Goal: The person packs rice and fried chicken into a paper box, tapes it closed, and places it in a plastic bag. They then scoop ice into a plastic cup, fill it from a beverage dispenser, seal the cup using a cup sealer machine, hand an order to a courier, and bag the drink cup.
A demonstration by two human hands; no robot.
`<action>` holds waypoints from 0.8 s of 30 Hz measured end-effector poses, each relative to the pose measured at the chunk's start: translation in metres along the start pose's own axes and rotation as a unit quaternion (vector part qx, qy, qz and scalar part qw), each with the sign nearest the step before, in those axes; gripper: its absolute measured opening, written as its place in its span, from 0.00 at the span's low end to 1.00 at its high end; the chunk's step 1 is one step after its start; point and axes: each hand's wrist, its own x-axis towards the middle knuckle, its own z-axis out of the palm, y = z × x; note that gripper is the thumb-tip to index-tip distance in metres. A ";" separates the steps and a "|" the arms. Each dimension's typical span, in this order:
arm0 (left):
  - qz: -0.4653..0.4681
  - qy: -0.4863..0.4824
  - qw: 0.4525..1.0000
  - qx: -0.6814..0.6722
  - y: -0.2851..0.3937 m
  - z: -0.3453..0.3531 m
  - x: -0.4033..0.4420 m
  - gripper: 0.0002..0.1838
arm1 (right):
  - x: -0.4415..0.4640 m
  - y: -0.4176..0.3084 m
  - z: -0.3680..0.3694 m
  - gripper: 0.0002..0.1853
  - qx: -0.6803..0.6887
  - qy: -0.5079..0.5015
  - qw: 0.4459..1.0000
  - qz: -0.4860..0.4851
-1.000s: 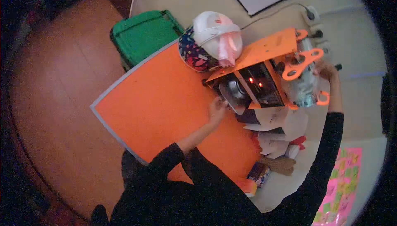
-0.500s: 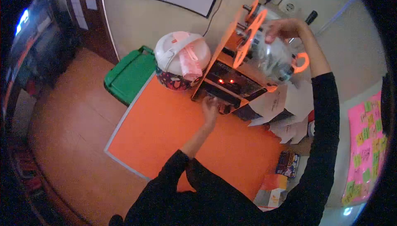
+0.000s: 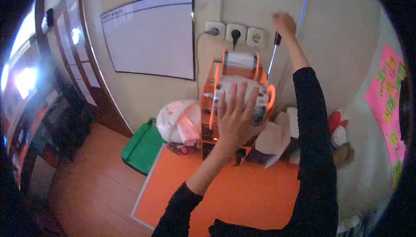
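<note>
An orange cup-sealing machine (image 3: 207, 126) stands against the wall, with a small red light on its front. It carries a smaller white film roll (image 3: 240, 62) at the top and a larger film roll (image 3: 229, 83) below, between orange discs. My left hand (image 3: 236, 118) lies spread over the front of the larger roll, fingers pointing up, covering much of it. To the right, a metal lever (image 3: 272, 61) with a black grip rises from the machine. My right hand (image 3: 284, 24) is closed around the top of that grip.
A white rice cooker (image 3: 173, 120) stands left of the machine on the orange tabletop (image 3: 190, 185). A green lidded bin (image 3: 141, 148) is beside the table. White paper pieces (image 3: 271, 144) lie to the right. Wall sockets (image 3: 235, 34) hold plugged cables behind.
My left hand has moved up from the machine's lower front onto the larger film roll. My right hand has gone from the film roll to the lever's grip. The view has tilted up.
</note>
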 end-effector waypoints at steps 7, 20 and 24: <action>-0.019 -0.005 1.000 0.024 0.005 0.007 -0.002 0.48 | -0.192 -0.007 -0.133 0.21 0.800 -0.001 0.591 0.102; -0.054 -0.097 0.967 -0.228 0.010 -0.076 0.000 0.54 | -0.401 -0.062 -0.240 0.15 0.605 -0.081 0.791 -0.048; 0.029 0.070 0.993 -0.090 -0.014 -0.141 -0.049 0.60 | -0.407 -0.175 -0.331 0.14 0.615 -0.423 0.632 -0.209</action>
